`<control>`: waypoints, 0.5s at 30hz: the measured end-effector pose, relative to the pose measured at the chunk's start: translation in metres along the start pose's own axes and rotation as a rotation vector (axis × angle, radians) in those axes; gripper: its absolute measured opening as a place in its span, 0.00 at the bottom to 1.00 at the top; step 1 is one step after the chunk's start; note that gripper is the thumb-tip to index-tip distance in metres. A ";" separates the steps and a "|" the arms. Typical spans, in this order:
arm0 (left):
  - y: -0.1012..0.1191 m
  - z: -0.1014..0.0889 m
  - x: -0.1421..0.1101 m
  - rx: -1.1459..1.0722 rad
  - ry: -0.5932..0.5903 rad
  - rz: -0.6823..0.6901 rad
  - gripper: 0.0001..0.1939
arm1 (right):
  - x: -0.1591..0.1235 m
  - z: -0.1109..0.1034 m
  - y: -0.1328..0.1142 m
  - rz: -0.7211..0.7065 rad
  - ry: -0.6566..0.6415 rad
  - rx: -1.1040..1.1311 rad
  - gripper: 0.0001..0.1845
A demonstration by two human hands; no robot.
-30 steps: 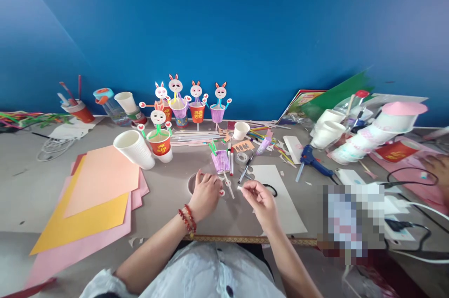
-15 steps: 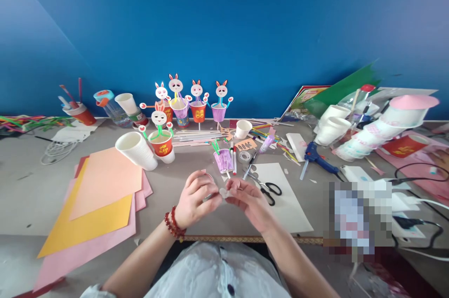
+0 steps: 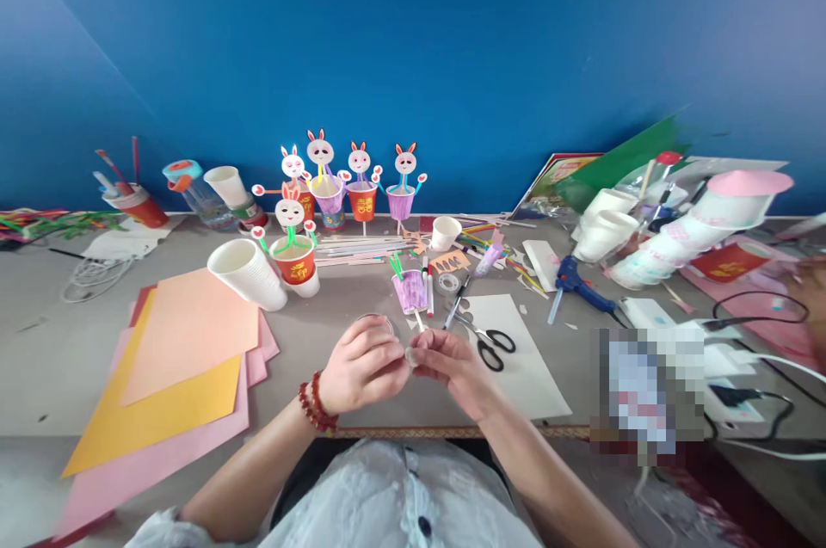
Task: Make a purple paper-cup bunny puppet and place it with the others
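Note:
My left hand [image 3: 365, 367], with red bead bracelets at the wrist, has its fingers curled and closed. My right hand [image 3: 455, 367] pinches a small pale round piece [image 3: 411, 355], and the left fingertips meet it from the other side. Above the left knuckles shows the rim of a round item [image 3: 378, 320]; whether that hand grips it is hidden. Just beyond my fingers is a purple-coloured paper cup [image 3: 410, 293] with green strips sticking out and a white stick below. Black-handled scissors [image 3: 494, 347] lie right of my right hand on white paper [image 3: 529, 376].
Behind stand several paper-cup rabbits [image 3: 362, 187]. Coloured paper sheets [image 3: 194, 333] and stacked white cups [image 3: 245, 273] are at left. A blue glue gun [image 3: 581, 286], a power strip [image 3: 651, 329] and a leaning cup tower [image 3: 697, 234] occupy the right. Another person's blurred hand [image 3: 810, 294] is at far right.
My right hand has moved left with the small pale piece to meet my left hand. The scissors, partly covered before, now show. The round item's rim has shifted from left of the left hand to above it.

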State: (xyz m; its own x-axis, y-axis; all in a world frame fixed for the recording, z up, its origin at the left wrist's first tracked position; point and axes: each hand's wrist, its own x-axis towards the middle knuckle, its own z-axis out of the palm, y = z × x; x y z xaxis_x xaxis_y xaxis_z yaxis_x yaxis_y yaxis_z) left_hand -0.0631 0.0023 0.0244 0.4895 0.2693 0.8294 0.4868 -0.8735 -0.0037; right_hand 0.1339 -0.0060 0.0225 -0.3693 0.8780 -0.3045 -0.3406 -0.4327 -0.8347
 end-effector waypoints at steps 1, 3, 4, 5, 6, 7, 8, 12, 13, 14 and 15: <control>0.000 0.000 0.000 -0.010 0.008 0.001 0.07 | 0.000 0.000 0.001 -0.008 0.003 -0.009 0.17; 0.000 0.001 -0.001 -0.023 0.005 0.006 0.07 | 0.001 0.001 0.002 -0.043 0.004 -0.028 0.17; -0.001 0.001 -0.002 -0.028 0.002 0.015 0.06 | 0.002 0.002 0.003 -0.065 0.003 -0.040 0.17; -0.001 0.001 -0.004 -0.034 -0.006 0.021 0.06 | 0.002 0.002 0.004 -0.089 0.007 -0.055 0.17; -0.001 0.002 -0.005 -0.047 -0.019 0.016 0.06 | 0.002 0.002 0.005 -0.116 0.015 -0.075 0.17; -0.001 0.002 -0.007 -0.071 -0.035 -0.005 0.07 | 0.002 0.002 0.006 -0.146 0.029 -0.101 0.17; -0.001 0.003 -0.010 -0.104 -0.048 -0.041 0.08 | 0.002 0.002 0.007 -0.181 0.046 -0.135 0.17; 0.002 0.006 -0.016 -0.250 -0.049 -0.277 0.09 | 0.000 0.000 0.012 -0.345 0.095 -0.292 0.15; 0.004 0.006 -0.016 -0.290 -0.056 -0.344 0.08 | 0.000 0.000 0.013 -0.373 0.097 -0.326 0.14; 0.006 0.005 -0.016 -0.341 -0.073 -0.411 0.07 | 0.000 0.000 0.014 -0.395 0.098 -0.352 0.14; 0.009 0.004 -0.016 -0.404 -0.102 -0.478 0.05 | -0.001 0.000 0.015 -0.410 0.101 -0.371 0.13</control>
State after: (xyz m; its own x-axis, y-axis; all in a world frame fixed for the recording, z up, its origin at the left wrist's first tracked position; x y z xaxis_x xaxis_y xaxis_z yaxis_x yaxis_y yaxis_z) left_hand -0.0637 -0.0084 0.0089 0.3621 0.6871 0.6299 0.3666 -0.7262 0.5815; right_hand 0.1289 -0.0132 0.0098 -0.1800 0.9823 0.0522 -0.1058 0.0334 -0.9938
